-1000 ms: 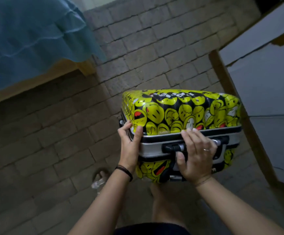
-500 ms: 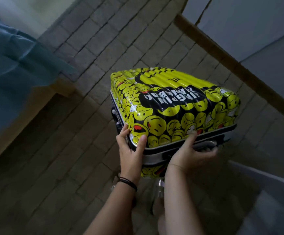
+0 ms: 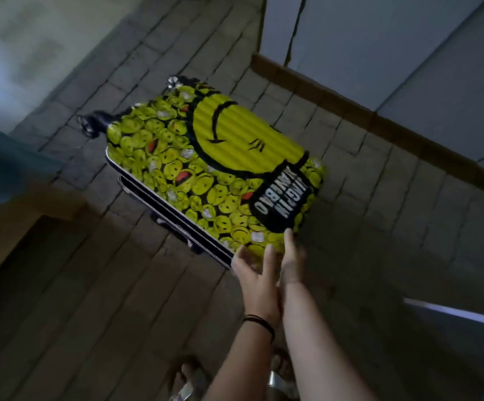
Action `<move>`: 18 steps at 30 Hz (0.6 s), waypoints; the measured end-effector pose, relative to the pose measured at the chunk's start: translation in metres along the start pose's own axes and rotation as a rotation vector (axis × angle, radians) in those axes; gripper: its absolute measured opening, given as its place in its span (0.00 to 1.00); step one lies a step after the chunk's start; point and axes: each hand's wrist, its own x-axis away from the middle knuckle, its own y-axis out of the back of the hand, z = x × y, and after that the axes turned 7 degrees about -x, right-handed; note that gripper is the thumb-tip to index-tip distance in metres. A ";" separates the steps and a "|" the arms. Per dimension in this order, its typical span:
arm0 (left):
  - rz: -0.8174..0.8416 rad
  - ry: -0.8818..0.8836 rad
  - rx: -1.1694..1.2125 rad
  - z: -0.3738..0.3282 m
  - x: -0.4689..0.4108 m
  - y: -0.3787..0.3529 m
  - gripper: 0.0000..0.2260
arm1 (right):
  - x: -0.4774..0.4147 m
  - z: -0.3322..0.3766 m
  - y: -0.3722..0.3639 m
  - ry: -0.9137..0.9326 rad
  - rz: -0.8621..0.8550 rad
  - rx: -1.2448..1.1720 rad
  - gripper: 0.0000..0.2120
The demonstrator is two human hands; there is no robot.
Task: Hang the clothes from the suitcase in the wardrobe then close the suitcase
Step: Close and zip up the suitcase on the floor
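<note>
The yellow smiley-print suitcase [image 3: 206, 169] is closed and lies tilted over the brick floor, wheels pointing away from me. Both hands meet at its near corner. My left hand [image 3: 254, 272], with a black band on the wrist, touches the corner edge with its fingers spread. My right hand [image 3: 291, 260] lies beside it with straight fingers on the top shell, just below the black label. Motion blur hides the finger detail. No clothes are in view.
The grey wardrobe [image 3: 408, 53], with a wooden base strip, stands along the right, close to the suitcase. A bed with a teal sheet [image 3: 9, 166] is at the left. My sandalled feet [image 3: 188, 377] are at the bottom edge.
The suitcase has tipped away from me, from upright to nearly flat. My right hand has left the top handle and both hands now sit on the near corner.
</note>
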 end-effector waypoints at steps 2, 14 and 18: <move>0.054 -0.003 -0.026 0.016 -0.012 0.006 0.28 | -0.016 -0.014 -0.009 -0.012 0.091 0.013 0.21; 0.010 -0.019 -0.206 0.040 -0.082 0.124 0.28 | -0.033 -0.070 -0.023 -0.061 0.201 0.042 0.34; -0.087 -0.042 -0.233 0.042 -0.143 0.166 0.27 | -0.038 -0.106 -0.042 0.033 0.081 0.057 0.44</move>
